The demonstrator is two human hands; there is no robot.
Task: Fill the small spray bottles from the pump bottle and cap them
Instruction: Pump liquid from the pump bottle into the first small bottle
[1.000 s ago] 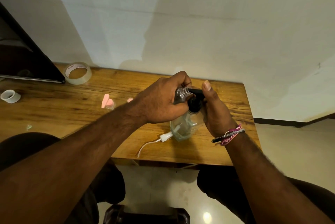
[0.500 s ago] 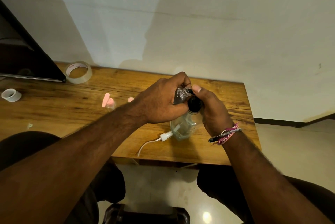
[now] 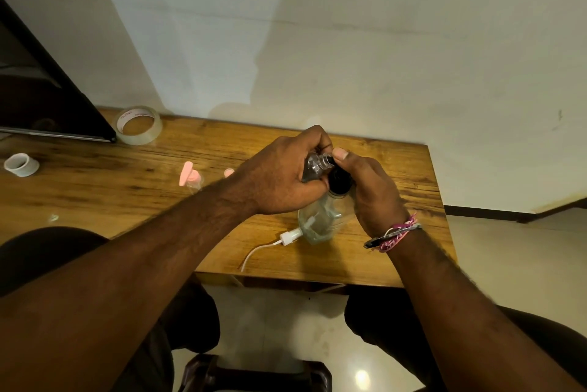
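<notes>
My left hand [image 3: 282, 175] grips a small clear spray bottle [image 3: 313, 166], tilted, its open neck held against the black pump head [image 3: 338, 180] of the clear pump bottle [image 3: 320, 220]. The pump bottle stands on the wooden table [image 3: 127, 194], near its front right. My right hand [image 3: 371, 188] wraps the pump head, thumb pressed on top beside the small bottle's neck. Another small bottle with a pink cap [image 3: 190, 177] stands left of my left forearm, and a pink piece [image 3: 228, 172] peeks out beside the forearm.
A roll of clear tape [image 3: 139, 125] lies at the back left beside a dark slanted panel [image 3: 47, 99]. A small white ring [image 3: 20, 164] sits at the far left. A white cable with plug [image 3: 279, 241] runs off the front edge. A wall stands close behind.
My right thumb has come down from raised to pressed on the pump head, which now sits lower. My left hand kept the small bottle at the spout.
</notes>
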